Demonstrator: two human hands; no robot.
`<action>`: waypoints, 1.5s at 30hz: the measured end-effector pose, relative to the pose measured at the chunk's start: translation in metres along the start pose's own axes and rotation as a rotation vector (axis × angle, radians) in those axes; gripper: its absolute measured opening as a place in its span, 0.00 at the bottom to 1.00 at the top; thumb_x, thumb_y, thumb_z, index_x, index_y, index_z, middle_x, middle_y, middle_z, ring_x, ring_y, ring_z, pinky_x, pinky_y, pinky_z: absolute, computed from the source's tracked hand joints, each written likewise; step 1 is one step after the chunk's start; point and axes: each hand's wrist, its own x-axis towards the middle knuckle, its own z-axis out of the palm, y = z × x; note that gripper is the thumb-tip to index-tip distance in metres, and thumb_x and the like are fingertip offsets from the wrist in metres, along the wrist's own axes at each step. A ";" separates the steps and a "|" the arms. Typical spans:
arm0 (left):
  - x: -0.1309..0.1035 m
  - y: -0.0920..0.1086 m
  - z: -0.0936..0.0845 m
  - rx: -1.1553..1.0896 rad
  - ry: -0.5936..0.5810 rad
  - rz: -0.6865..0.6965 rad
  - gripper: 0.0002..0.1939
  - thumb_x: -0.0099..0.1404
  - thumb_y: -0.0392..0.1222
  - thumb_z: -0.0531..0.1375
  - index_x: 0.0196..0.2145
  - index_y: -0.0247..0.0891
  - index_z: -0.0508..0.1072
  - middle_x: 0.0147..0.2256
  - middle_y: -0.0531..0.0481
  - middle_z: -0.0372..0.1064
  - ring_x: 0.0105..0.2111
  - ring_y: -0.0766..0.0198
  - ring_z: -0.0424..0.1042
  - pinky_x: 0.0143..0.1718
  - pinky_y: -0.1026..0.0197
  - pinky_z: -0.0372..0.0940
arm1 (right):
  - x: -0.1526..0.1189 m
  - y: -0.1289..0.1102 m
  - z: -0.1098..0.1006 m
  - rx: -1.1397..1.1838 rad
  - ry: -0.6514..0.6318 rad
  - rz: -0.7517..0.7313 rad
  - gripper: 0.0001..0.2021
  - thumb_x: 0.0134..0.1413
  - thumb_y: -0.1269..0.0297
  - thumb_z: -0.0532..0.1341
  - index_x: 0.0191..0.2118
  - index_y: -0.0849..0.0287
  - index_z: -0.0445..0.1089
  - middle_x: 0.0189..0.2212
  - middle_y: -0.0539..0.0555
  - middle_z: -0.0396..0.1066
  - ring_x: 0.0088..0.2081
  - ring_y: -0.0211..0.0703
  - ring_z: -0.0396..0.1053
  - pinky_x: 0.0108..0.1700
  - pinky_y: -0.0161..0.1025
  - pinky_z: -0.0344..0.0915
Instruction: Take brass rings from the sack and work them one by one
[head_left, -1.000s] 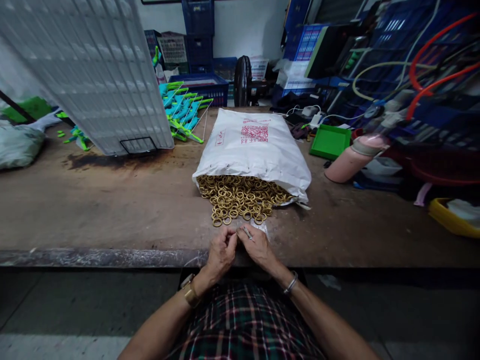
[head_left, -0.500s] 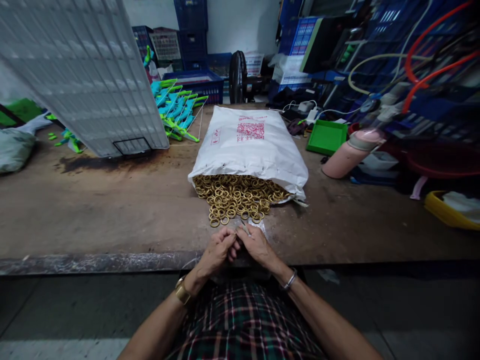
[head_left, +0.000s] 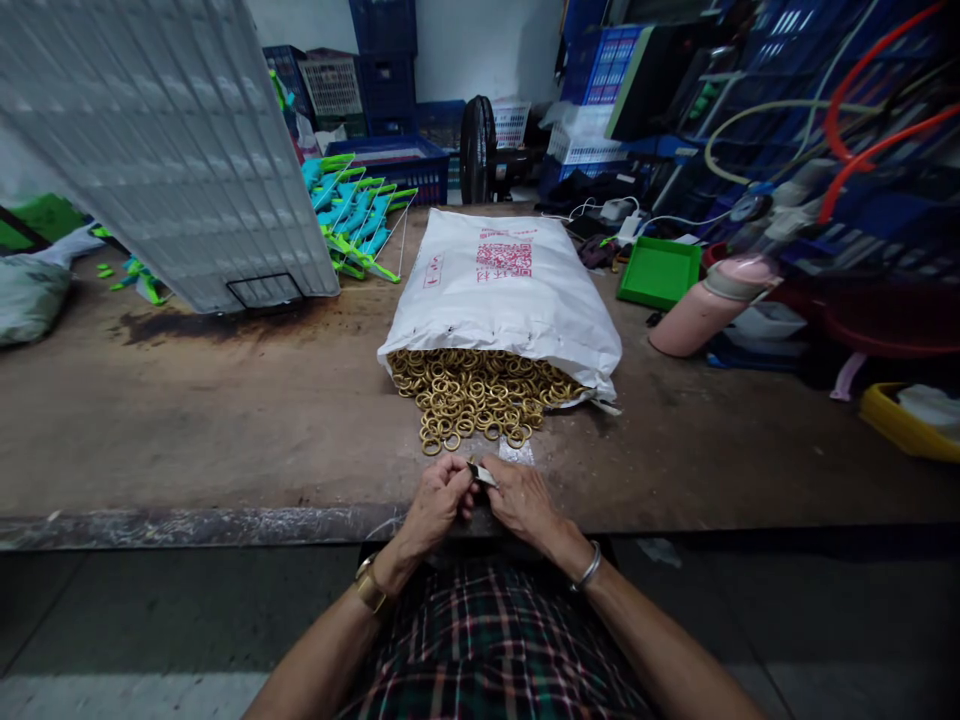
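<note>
My left hand [head_left: 441,497] and my right hand [head_left: 523,499] meet at the table's front edge, fingers closed. Between thumb and fingers, my right hand grips a small knife blade [head_left: 484,476], pale and flat with a dark end, pointing toward my left hand. My left hand pinches something small; a bit of brass colour shows at the fingertips, but the fingers cover most of it. Just beyond both hands, many brass-coloured rings [head_left: 480,400] spill from the open mouth of a white woven sack [head_left: 502,300] with red print, lying on its side.
The brown wooden table [head_left: 225,420] carries a leaning grey ribbed plastic panel [head_left: 187,150] and teal-and-green plastic parts [head_left: 360,220] at the left. Rightward stand a green tray [head_left: 660,273], a pink bottle [head_left: 697,310] and a yellow basin [head_left: 900,425]. A black fan [head_left: 478,150] is behind.
My right hand has turned, its back now more upward, and the blade shows flat between the hands. My left hand has stayed nearly in place. The view has shifted slightly.
</note>
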 end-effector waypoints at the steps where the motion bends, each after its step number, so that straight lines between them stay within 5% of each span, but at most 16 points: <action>1: 0.000 0.000 0.000 0.000 0.003 0.000 0.17 0.53 0.54 0.59 0.29 0.36 0.61 0.22 0.57 0.62 0.17 0.74 0.58 0.17 0.70 0.57 | 0.001 0.000 0.000 -0.006 -0.004 0.001 0.10 0.46 0.74 0.50 0.33 0.59 0.65 0.26 0.52 0.70 0.27 0.39 0.65 0.29 0.35 0.48; 15: -0.011 0.007 -0.002 0.016 0.002 -0.012 0.18 0.54 0.56 0.57 0.27 0.38 0.59 0.19 0.60 0.58 0.16 0.74 0.59 0.19 0.68 0.60 | 0.006 -0.007 -0.001 -0.129 -0.102 0.043 0.12 0.48 0.73 0.51 0.40 0.62 0.63 0.29 0.57 0.71 0.30 0.44 0.67 0.29 0.36 0.49; 20: -0.032 0.026 0.004 -0.099 -0.147 0.047 0.15 0.57 0.52 0.57 0.28 0.37 0.61 0.20 0.57 0.60 0.19 0.71 0.63 0.25 0.64 0.64 | 0.018 -0.001 -0.006 -0.074 -0.051 0.105 0.12 0.50 0.74 0.49 0.41 0.64 0.64 0.26 0.57 0.71 0.26 0.41 0.65 0.26 0.35 0.49; 25: -0.028 0.032 0.003 -0.414 -0.158 0.030 0.13 0.55 0.47 0.61 0.27 0.36 0.62 0.20 0.57 0.60 0.21 0.71 0.62 0.26 0.63 0.65 | 0.022 -0.006 -0.005 0.481 0.043 0.158 0.10 0.53 0.67 0.48 0.26 0.60 0.63 0.21 0.50 0.66 0.22 0.35 0.61 0.26 0.32 0.53; 29: -0.020 0.025 0.000 -0.477 -0.107 -0.003 0.14 0.55 0.48 0.60 0.26 0.36 0.62 0.21 0.54 0.62 0.19 0.70 0.62 0.18 0.66 0.63 | 0.014 -0.022 -0.007 1.047 -0.154 0.240 0.15 0.55 0.57 0.46 0.23 0.59 0.60 0.15 0.46 0.62 0.15 0.31 0.56 0.20 0.29 0.52; 32: -0.019 0.020 0.002 -0.454 -0.033 -0.029 0.17 0.54 0.53 0.59 0.25 0.35 0.62 0.19 0.54 0.62 0.16 0.71 0.60 0.14 0.67 0.60 | 0.010 -0.029 -0.008 1.251 -0.240 0.202 0.15 0.55 0.56 0.47 0.25 0.59 0.61 0.15 0.46 0.64 0.15 0.31 0.59 0.19 0.29 0.54; 40: -0.020 0.013 -0.003 -0.325 0.073 -0.087 0.19 0.48 0.52 0.64 0.25 0.34 0.64 0.22 0.52 0.66 0.18 0.71 0.64 0.14 0.70 0.58 | 0.012 -0.013 0.003 0.849 0.090 0.129 0.08 0.51 0.63 0.53 0.29 0.59 0.67 0.22 0.48 0.68 0.26 0.36 0.64 0.31 0.32 0.60; 45: -0.021 0.012 -0.005 -0.369 0.041 -0.121 0.18 0.49 0.50 0.64 0.29 0.35 0.63 0.22 0.55 0.64 0.18 0.72 0.63 0.14 0.71 0.59 | 0.009 -0.010 0.002 0.677 0.139 -0.013 0.09 0.53 0.63 0.52 0.31 0.59 0.68 0.24 0.49 0.68 0.28 0.36 0.64 0.32 0.32 0.59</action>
